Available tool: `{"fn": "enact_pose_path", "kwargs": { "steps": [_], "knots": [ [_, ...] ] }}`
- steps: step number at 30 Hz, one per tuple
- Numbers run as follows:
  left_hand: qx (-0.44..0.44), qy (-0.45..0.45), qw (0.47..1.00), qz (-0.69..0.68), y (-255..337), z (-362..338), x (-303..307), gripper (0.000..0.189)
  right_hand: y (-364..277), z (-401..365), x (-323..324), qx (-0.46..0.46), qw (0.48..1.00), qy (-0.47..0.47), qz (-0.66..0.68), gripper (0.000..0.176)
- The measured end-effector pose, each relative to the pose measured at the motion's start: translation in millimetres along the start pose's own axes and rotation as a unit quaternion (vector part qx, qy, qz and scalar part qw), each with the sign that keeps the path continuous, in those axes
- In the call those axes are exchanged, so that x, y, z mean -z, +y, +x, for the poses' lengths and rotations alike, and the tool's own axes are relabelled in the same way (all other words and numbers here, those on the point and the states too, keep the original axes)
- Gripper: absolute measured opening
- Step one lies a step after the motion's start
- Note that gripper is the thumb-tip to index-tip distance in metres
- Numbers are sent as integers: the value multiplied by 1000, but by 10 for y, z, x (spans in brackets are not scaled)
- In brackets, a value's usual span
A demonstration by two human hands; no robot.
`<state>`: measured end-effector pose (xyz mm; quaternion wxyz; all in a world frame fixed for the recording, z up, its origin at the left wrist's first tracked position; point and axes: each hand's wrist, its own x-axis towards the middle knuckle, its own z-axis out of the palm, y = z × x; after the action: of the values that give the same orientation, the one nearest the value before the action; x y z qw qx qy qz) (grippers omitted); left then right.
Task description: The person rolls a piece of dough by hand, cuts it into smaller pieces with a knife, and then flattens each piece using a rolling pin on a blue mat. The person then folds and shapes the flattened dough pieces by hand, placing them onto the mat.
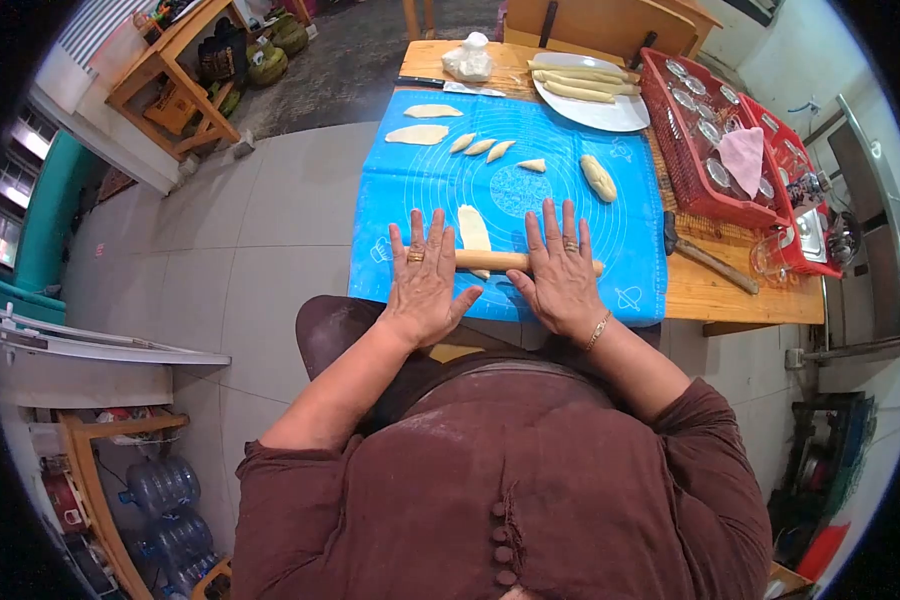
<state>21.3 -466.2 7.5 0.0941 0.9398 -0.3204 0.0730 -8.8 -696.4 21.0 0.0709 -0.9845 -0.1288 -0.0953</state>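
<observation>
My left hand (425,280) and my right hand (562,282) lie flat, fingers stretched out, on the two ends of a wooden rolling pin (492,260). Under the pin's middle is a long, flat strip of dough (474,228). All this rests on a blue silicone mat (410,190) with printed circles. Two flattened dough sheets (417,134) are at the mat's far left. Three small pointed dough pieces (480,147) lie beside them, with another small piece (532,165) to their right. A thicker dough lump (598,178) sits on the right side.
Behind the mat are a knife (440,86), a tied white plastic bag (468,62) and a white plate (620,117) bearing dough rolls (580,84). At right, a red crate (670,145) holds glasses and a pink cloth (741,160). A hammer (710,255) lies near the table's right edge.
</observation>
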Motion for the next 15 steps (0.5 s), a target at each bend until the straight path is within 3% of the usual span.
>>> {"fn": "enact_pose_path", "kwargs": {
  "steps": [15],
  "knots": [
    [-19,-44,999,-12,108,-401,123,82,-71,-371,51,56,998,-8,25,83]
  ]
}}
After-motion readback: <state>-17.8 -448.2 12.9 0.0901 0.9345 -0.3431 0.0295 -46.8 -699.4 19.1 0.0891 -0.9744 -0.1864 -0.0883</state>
